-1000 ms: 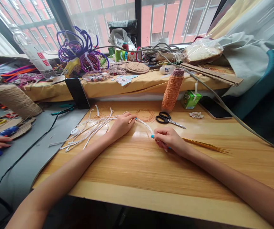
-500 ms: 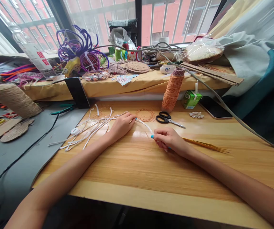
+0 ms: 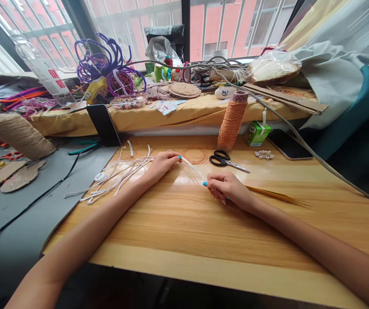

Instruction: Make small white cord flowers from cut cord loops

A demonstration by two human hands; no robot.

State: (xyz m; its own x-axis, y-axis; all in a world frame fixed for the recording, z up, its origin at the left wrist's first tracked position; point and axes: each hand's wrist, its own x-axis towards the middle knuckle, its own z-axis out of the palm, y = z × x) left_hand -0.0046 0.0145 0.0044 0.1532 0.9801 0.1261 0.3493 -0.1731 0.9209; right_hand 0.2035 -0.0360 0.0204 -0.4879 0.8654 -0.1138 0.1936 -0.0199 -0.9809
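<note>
Clear tub on the rear shelf holds small multicoloured beads; green drink carton stands on the counter beside the orange cord spool. White strip runs taut between both hands, at 12 o'clock from the counter's middle. Left hand pinches its far end beside the loose white strips; right hand pinches the near end, fingers curled. Versus 0.5 s earlier: left hand sits slightly farther toward 12 o'clock; right hand unchanged. Scissors at 1 o'clock of the right hand.
</note>
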